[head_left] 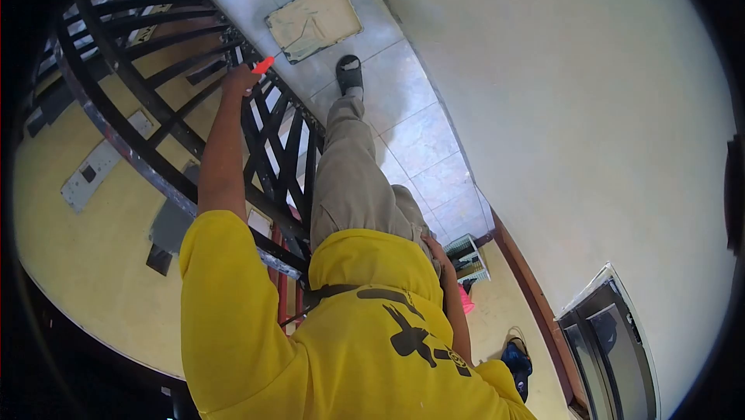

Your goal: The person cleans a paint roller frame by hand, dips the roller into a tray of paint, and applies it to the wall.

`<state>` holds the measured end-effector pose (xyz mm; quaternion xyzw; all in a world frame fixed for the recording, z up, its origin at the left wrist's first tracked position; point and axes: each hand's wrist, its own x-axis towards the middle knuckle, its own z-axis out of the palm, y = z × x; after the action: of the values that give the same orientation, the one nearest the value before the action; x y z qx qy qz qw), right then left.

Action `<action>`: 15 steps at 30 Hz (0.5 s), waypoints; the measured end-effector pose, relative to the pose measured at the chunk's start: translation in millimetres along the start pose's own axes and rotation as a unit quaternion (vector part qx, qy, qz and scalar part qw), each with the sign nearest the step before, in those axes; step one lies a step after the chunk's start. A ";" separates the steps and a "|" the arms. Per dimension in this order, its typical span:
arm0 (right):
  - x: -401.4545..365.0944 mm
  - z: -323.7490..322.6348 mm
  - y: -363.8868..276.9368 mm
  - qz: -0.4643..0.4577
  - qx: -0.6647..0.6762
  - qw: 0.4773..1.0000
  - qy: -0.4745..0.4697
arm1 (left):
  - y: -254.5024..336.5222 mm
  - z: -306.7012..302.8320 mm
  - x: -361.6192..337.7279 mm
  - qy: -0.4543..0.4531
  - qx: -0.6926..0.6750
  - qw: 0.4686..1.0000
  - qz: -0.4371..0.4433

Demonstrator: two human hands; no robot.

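Note:
My left hand (239,79) is stretched out to a black metal railing (155,48) and grips a tool with a red-orange handle (264,65) whose tip is against the bars. My right hand (436,253) hangs by my hip against my beige trousers (349,179); its fingers are too small to read. I wear a yellow shirt (310,342) and a black sandal (349,75) on the forward foot.
A worn beige mat (314,20) lies on the grey tiled floor (419,141) ahead. A white wall (582,110) runs along the right. A small crate (469,257), a pink item (466,300), a blue shoe (516,362) and a door frame (613,335) are behind me.

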<state>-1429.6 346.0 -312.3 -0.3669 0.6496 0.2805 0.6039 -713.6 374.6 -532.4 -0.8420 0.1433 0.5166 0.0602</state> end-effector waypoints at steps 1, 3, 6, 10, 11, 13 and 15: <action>2.5 0.1 5.9 -0.026 -0.040 0.999 0.001 | 0.9 6.4 7.8 -0.003 -0.012 1.000 0.008; 4.9 -1.5 25.3 -0.044 -0.083 0.996 -0.006 | -3.1 23.4 24.3 -0.010 -0.010 0.999 0.044; -18.3 2.0 -27.5 0.023 -0.016 0.998 -0.049 | -20.3 55.3 72.3 0.018 0.000 0.990 0.143; 29.6 -6.7 76.6 0.054 -0.111 0.992 0.023 | 1.3 63.3 60.8 0.019 -0.039 0.988 0.145; 16.8 -3.1 50.1 0.066 -0.053 0.996 0.016 | 16.0 55.0 43.1 -0.008 -0.046 0.993 0.108; -25.2 13.6 -49.4 0.093 0.062 0.994 0.005 | 4.6 71.1 55.4 0.022 -0.038 0.990 0.134; -8.1 11.4 -24.3 0.087 0.033 0.995 0.024 | -22.1 101.4 71.0 0.013 -0.051 0.982 0.180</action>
<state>-1403.2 342.3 -303.6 -0.2953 0.7027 0.3012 0.5730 -763.2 408.3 -643.0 -0.8108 0.2666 0.5151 -0.0787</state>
